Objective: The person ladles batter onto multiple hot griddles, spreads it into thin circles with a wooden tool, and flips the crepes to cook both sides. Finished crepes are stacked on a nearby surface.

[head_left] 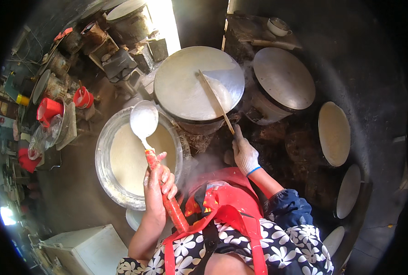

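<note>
My bare left hand (160, 183) grips the red, batter-smeared handle of a ladle (144, 117), whose white-coated bowl is raised over a large metal pot of cream batter (128, 160). My right hand (244, 155), in a pale glove, holds a long wooden spreader (212, 96). Its blade lies across the big round griddle (181, 80) ahead of me, where a pale layer covers most of the surface and a shinier patch shows at the right.
More round griddles (284, 78) curve along my right, one with a cream sheet (333, 133). At left stand red buckets (48, 110), a plastic bag and cluttered shelves. A white box (89, 250) sits at lower left. A small pot (277, 27) rests on a back ledge. Steam drifts below the griddle.
</note>
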The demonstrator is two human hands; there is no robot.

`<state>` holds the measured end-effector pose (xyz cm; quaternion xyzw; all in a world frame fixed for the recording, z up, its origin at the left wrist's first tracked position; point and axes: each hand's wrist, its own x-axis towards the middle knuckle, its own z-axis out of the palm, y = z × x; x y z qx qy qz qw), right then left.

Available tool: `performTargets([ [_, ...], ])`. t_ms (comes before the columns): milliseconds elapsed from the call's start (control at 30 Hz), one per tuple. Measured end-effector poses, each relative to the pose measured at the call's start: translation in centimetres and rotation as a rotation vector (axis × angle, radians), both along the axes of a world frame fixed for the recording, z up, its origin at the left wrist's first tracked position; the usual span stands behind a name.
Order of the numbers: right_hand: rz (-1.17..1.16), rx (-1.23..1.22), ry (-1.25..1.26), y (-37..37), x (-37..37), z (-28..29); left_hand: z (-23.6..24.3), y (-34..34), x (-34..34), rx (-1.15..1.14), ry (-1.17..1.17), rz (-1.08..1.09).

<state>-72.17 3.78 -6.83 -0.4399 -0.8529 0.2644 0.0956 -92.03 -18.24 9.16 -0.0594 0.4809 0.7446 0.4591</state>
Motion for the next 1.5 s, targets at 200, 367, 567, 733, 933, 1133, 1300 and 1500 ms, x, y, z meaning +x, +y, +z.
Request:
performTargets([
  [200,0.273,-0.136,0.026,1.4,1.0,-0.3,-1.4,3.0,0.4,-0.041,-0.061,-0.146],
  [367,0.129,-0.261,-0.082,6.2,5.7,-0.1,-1.1,7.3,1.2,-0.099,-0.074,-0.162],
  [567,0.297,-0.317,-0.016,11.7,4.5,0.4,0.6,15.8,3.6,-0.083,0.009,-0.035],
  [733,0.412,-0.309,-0.182,14.9,7.6,0.0,-0.4,18.0,4.8,-0.139,-0.038,0.030],
  [933,0.327,0.126,-0.087,24.1,4.7,-2.6,0.1,20.2,5.7,-0.242,-0.074,-0.074],
  [1133,0.319,0.085,0.030,30.7,-5.6,0.3,-0.9,22.6,5.9,-0.187,-0.080,-0.166],
  [1300,0.087,0.031,0.048,28.0,-5.2,1.6,-2.9,23.3,3.6,-0.061,-0.097,-0.137],
  [1500,-0.052,-0.074,0.010,22.8,-2.6,-2.5,-5.1,23.2,-0.7,-0.060,-0.112,-0.077],
])
